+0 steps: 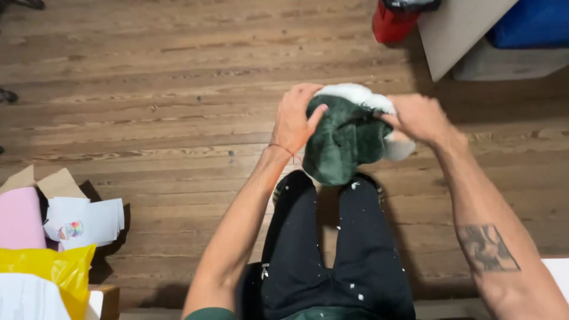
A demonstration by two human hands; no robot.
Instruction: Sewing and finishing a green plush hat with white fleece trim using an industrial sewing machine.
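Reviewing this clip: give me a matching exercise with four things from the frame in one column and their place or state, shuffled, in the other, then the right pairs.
Things:
1. dark green plush piece
2. yellow plastic bag
3. red container
4. white paper sheets

Places or states:
A. at the top edge, beside a board
B. gripped by the left hand and right hand
C. lower left corner
D. on the wooden floor, beside a pink sheet

Pairs: 1-B, 2-C, 3-A, 4-D

Both bare arms reach forward over black-trousered legs, the left hand (294,121) and right hand (418,118) raised level and apart, each grip closed, fingers curled inward, a tattoo marking the right forearm.
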